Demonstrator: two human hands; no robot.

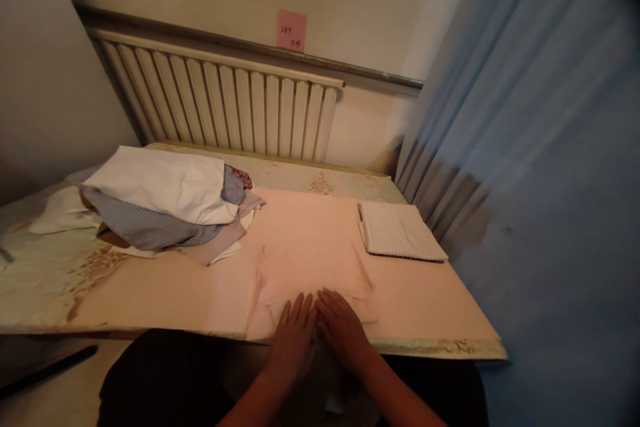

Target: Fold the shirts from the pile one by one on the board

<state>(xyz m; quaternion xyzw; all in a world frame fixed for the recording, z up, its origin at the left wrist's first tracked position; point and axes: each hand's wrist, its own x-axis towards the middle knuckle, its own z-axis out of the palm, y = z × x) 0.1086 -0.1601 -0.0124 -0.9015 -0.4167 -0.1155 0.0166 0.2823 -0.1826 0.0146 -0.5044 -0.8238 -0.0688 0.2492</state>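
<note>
A pale pinkish cloth [313, 267] is spread in front of me, its side edges folded or creased. Its colour nearly matches the sheet under it, so its outline is hard to make out. My left hand [294, 332] lies on the near part of this cloth, fingers stretched forward and palm down. Right beside it, my right hand [344, 327] rests flat with its fingers pointing forward and to the left. The fingertips of both hands almost meet. Neither hand grips anything that I can see.
A heap of loose cloths [160, 187], white on top and grey-blue below, lies at the left. Folded striped fabric [400, 230] sits at the right. Behind the table [320, 181] stand a radiator [225, 103] and a wall; a blue curtain [525, 167] hangs at the right.
</note>
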